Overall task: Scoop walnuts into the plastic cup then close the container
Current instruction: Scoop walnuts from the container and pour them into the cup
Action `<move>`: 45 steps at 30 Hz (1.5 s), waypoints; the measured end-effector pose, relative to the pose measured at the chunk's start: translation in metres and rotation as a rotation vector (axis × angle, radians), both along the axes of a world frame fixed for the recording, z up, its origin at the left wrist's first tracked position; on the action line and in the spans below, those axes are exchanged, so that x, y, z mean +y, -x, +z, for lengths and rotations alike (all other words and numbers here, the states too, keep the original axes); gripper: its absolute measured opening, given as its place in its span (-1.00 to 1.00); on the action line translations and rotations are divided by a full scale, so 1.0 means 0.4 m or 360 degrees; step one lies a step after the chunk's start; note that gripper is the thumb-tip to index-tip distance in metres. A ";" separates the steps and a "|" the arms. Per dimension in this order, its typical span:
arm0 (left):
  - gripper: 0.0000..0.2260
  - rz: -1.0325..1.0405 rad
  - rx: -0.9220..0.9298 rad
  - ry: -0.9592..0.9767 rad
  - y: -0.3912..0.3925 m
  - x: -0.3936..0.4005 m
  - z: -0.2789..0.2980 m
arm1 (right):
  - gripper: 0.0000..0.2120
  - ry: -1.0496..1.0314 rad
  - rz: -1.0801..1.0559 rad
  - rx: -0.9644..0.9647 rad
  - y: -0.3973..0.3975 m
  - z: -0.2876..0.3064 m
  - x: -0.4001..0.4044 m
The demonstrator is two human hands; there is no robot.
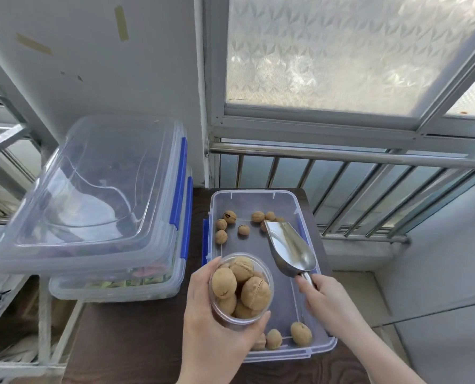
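Note:
My left hand [211, 325] grips a clear plastic cup [240, 318] filled with several walnuts [254, 293], held over the near left part of an open clear container [258, 194]. My right hand [327, 300] holds the handle of a metal scoop [290, 248]. The scoop's bowl looks empty and points toward the far end of the container. Loose walnuts [230, 225] lie at the container's far end, and a few more [300, 332] lie at its near end. The container's clear lid with blue clips [98, 189] rests tilted on stacked boxes to the left.
The container stands on a dark wooden table [136, 342]. Left of it is a stack of clear storage boxes [120, 284] with blue latches. A metal railing [369, 159] and frosted window run behind. A metal rack [42, 314] stands at far left.

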State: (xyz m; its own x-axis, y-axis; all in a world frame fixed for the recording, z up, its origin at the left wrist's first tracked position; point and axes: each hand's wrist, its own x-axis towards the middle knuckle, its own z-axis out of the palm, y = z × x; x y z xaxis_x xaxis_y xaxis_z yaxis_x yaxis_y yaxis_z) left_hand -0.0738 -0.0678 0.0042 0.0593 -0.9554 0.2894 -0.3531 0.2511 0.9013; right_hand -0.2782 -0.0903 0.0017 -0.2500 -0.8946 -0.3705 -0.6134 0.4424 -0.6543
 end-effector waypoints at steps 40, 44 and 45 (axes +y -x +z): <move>-0.16 0.0586 0.0106 -0.0156 -0.209 0.066 -0.177 | -0.64 -0.0213 0.0198 0.0626 -0.134 -0.263 -0.066; -0.14 0.0541 0.0108 -0.0189 -0.205 0.050 -0.214 | -0.62 -0.0283 0.0246 0.0677 -0.141 -0.272 -0.070; -0.13 0.0529 0.0102 -0.0197 -0.203 0.047 -0.219 | -0.62 -0.0304 0.0256 0.0687 -0.145 -0.274 -0.073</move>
